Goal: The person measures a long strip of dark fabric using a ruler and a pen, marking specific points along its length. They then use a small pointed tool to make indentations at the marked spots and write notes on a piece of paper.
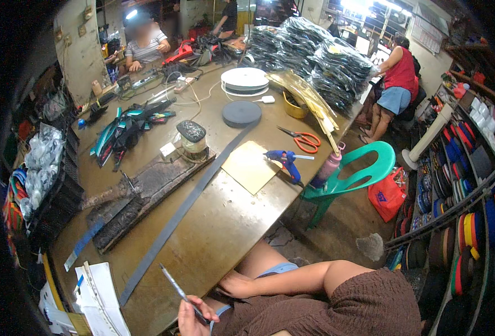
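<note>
My left hand (197, 316) is closed on a slim grey pen (174, 283) near the front table edge. My right hand (236, 285) rests low against that edge by my lap, its fingers hidden. A long grey strip (186, 201) runs across the table (258, 218) from a dark roll (242, 112), passing a white notepad with a ruler (102, 302). Beyond it are a yellow sheet (242, 168), a blue glue gun (289, 165), orange-handled scissors (306, 143) and a dark worn metal rail (130, 207) with a clear-topped block (191, 140).
A green chair (370, 159) and red bag (387, 199) stand right of the table, near webbing-roll shelves (466, 235). Bagged goods (337, 67) are piled at the far end. A black crate (54, 185) is left. A striped-shirt person (144, 53) sits opposite; a red-shirted person (396, 73) stands beyond.
</note>
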Available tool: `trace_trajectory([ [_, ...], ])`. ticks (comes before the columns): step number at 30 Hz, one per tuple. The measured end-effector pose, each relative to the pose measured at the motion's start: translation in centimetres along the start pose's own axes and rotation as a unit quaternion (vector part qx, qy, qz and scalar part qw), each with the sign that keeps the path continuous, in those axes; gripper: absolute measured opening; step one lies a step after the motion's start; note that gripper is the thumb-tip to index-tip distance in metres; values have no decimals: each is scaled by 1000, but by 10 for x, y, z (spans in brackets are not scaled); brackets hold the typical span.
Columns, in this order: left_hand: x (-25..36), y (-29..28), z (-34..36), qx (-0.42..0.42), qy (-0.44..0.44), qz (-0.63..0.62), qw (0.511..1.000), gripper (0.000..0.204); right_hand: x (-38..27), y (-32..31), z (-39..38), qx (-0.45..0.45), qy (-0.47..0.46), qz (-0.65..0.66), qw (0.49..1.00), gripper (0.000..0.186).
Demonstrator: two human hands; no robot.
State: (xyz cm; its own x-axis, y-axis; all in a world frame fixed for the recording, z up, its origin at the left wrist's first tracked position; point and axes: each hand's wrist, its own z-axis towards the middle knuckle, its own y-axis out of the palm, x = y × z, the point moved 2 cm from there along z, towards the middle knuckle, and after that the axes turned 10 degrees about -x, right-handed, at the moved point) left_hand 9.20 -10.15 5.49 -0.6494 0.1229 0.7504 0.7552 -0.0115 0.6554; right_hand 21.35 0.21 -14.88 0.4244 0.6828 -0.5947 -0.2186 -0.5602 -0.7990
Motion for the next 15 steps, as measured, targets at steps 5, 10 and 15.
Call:
trace_trajectory([
  [5,-8,-9,2,101,13,140,985,30,-29,-39,-4,-290,-31,9,957,51],
  [10,-15,-24,-2,125,-27,248,960,25,-82,-112,-8,35,-107,343,932,55],
  [15,-33,-29,6,25,9,464,886,35,-111,-132,-5,43,-87,609,787,40],
])
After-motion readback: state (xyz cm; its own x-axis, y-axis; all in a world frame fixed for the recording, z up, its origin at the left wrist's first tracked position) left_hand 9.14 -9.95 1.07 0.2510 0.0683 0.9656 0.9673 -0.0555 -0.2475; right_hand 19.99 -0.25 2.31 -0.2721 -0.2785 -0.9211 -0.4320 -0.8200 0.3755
